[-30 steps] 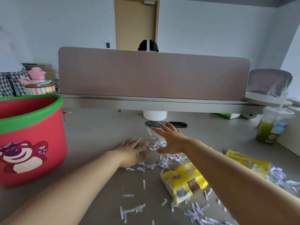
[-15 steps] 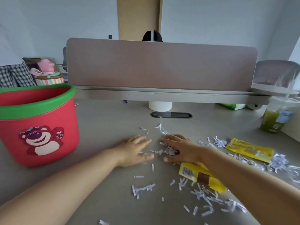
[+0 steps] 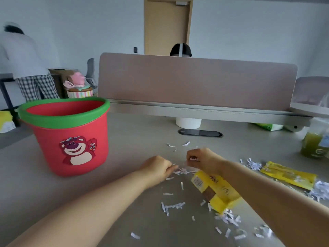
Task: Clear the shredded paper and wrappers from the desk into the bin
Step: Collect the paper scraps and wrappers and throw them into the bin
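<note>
White shredded paper (image 3: 183,171) lies scattered over the grey desk (image 3: 142,139), thickest between my hands and toward the right. My left hand (image 3: 157,167) is curled, its fingertips pinching into the small heap. My right hand (image 3: 201,160) is closed around a tuft of white strips just above the heap. A yellow wrapper (image 3: 216,190) lies under my right forearm, and a second yellow wrapper (image 3: 288,174) lies farther right with more shreds. The red bin (image 3: 71,138) with a green rim and a bear picture stands at the left, apart from both hands.
A pink divider panel (image 3: 195,81) closes the desk's far side, with a white cup (image 3: 188,123) and a cable slot (image 3: 200,133) below it. A green drink bottle (image 3: 315,145) stands at the right edge. A person in checked trousers (image 3: 35,86) stands at the far left.
Both hands went from flat and spread on the desk to curled together, raking the strips into a heap. My right hand closed on a tuft. The view shifted, bringing the bin closer to centre.
</note>
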`<action>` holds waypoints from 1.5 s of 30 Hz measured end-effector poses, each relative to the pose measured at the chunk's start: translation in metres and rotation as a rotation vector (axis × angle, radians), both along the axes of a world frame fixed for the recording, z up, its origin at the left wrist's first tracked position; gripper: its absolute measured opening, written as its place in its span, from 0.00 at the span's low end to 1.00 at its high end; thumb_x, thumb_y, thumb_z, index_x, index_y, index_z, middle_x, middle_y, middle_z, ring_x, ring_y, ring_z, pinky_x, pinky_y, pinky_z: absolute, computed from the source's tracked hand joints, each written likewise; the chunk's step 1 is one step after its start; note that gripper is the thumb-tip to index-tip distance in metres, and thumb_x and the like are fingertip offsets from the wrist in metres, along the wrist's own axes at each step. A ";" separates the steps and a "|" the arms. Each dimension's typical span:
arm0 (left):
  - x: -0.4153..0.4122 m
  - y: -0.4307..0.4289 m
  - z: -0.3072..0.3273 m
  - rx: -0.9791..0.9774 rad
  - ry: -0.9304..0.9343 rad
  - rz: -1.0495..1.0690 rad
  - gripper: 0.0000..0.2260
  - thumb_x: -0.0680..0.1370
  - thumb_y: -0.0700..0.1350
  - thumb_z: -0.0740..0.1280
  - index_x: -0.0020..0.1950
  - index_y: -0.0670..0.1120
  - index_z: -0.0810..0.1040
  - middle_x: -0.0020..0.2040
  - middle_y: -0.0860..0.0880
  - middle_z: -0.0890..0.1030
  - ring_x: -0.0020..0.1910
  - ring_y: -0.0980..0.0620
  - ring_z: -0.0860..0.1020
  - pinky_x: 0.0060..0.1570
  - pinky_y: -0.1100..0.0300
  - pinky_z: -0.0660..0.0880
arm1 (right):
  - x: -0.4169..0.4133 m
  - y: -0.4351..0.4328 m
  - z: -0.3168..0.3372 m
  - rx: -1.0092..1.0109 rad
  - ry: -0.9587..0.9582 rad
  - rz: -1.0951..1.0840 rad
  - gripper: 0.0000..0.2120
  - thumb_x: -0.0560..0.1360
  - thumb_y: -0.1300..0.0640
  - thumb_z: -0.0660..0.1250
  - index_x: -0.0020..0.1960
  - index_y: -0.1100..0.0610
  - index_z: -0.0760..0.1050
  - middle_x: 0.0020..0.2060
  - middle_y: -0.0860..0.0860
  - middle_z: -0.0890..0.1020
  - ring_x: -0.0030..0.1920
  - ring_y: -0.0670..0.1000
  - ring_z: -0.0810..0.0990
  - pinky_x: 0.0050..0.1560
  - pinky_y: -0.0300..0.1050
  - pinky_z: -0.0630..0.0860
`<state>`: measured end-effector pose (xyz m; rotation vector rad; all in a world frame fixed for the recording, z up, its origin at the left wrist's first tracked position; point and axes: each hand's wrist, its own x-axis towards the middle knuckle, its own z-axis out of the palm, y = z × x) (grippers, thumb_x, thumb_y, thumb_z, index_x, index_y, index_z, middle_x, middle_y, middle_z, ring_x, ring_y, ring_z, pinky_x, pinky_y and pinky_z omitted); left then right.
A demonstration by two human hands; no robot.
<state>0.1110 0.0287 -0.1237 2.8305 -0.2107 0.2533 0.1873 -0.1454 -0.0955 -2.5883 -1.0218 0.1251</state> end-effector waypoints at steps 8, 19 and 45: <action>-0.047 0.042 0.087 -0.161 -0.385 0.115 0.23 0.80 0.49 0.57 0.26 0.47 0.56 0.23 0.44 0.65 0.31 0.42 0.65 0.33 0.55 0.56 | -0.023 0.056 0.070 0.287 -0.119 0.128 0.10 0.73 0.52 0.67 0.36 0.54 0.71 0.26 0.45 0.70 0.27 0.42 0.70 0.32 0.29 0.65; -0.076 0.161 0.175 -0.021 -0.636 0.449 0.23 0.81 0.51 0.51 0.36 0.38 0.74 0.36 0.39 0.77 0.38 0.39 0.77 0.48 0.48 0.73 | -0.075 0.169 0.144 0.696 -0.240 0.283 0.15 0.73 0.54 0.67 0.30 0.51 0.68 0.23 0.44 0.69 0.25 0.37 0.70 0.29 0.27 0.66; -0.098 0.208 0.167 -0.281 -0.175 0.336 0.14 0.80 0.47 0.56 0.48 0.44 0.80 0.47 0.45 0.85 0.43 0.53 0.80 0.52 0.55 0.74 | -0.078 0.217 0.139 0.812 -0.215 0.290 0.13 0.73 0.52 0.67 0.32 0.52 0.69 0.25 0.47 0.70 0.25 0.43 0.69 0.27 0.29 0.65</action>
